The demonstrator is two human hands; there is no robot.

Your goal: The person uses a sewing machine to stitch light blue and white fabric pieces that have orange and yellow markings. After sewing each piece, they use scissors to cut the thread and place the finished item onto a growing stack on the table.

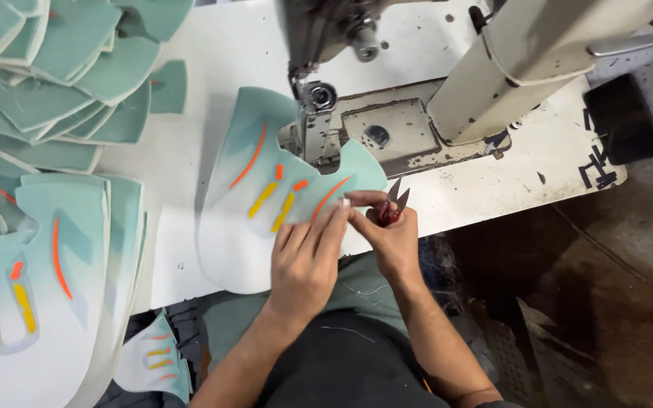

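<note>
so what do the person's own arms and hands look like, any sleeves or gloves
Both forearms are bare to past the elbow, with no sleeves in view. The left hand and right hand wear no gloves, and no rings, watch or bracelets show. Fingernails look short and unpainted.

Flat teal panel (266, 204), orange-yellow stripes, under needle

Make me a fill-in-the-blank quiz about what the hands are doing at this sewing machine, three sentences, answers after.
1. The right hand holds small thread ____ with red handles.
2. The left hand presses on the ____-coloured shoe panel.
3. The panel lies under the needle of the sewing ____.

Missing words: snips; mint-green; machine.
</note>
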